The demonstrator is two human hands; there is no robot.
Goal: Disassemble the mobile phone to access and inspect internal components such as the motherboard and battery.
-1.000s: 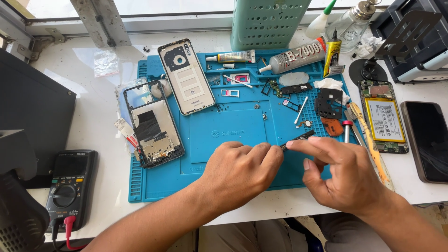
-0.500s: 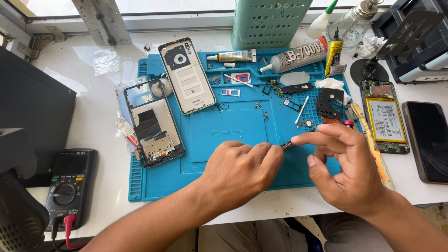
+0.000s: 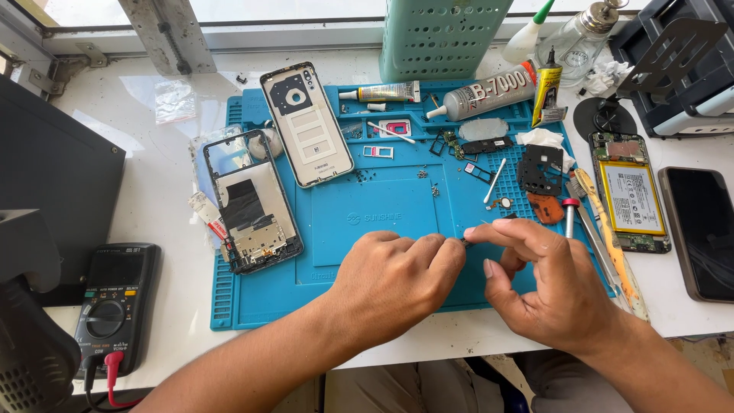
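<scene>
Right hand (image 3: 547, 287) has dropped back near the left hand (image 3: 397, 279), both grips pinched on a tiny dark part (image 3: 468, 241) over the near blue silicone repair mat (image 3: 382, 206); opened phone frame (image 3: 248, 206) far left remains unassembled, loose parts still scattered.

Two bare forearms enter from the lower edge, the left from seven o'clock, the right from five o'clock, and meet near centre frame. The left hand (image 3: 394, 279) lies knuckles-up, fingers curled under toward two o'clock, thumb hidden. The right hand (image 3: 547, 287) stands on its edge, palm facing nine o'clock, index finger stretched toward the left fingertips, thumb bent below it, remaining fingers loosely curled. The fingertips of both hands pinch almost together, meeting over something too small to make out.
</scene>
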